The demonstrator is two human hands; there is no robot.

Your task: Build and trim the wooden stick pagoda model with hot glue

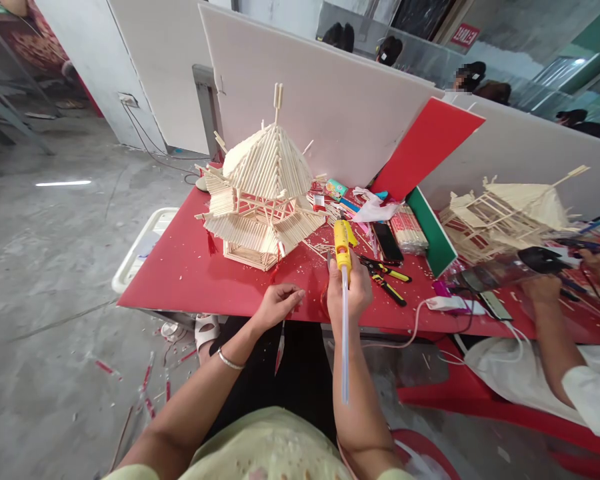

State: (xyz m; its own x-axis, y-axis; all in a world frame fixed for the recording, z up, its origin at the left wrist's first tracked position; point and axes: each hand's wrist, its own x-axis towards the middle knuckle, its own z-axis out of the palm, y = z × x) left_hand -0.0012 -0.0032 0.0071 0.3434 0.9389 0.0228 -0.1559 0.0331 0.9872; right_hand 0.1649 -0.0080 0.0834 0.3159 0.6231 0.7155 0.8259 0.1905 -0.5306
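Observation:
My right hand [353, 290] is wrapped round a yellow hot glue gun [342, 243], its nozzle pointing away from me over the table. A long translucent glue stick [345, 340] sticks out of its back end. My left hand [279, 307] is at the table's front edge with fingers pinched together; what they hold is too small to make out. A thin pale and red strip [280, 352] shows just below these fingers. Beyond my hands stands a pavilion model [267, 193] of pale wooden sticks, with a tiered roof and red tassels, apart from both hands.
Pliers [387, 277], a black phone [387, 241], bundled sticks [407, 229] and loose scraps cover the red table [180, 273] at right. A green board [433, 233] separates a co-worker's hands [543, 290] and second stick model [510, 213]. A white panel [310, 93] stands behind.

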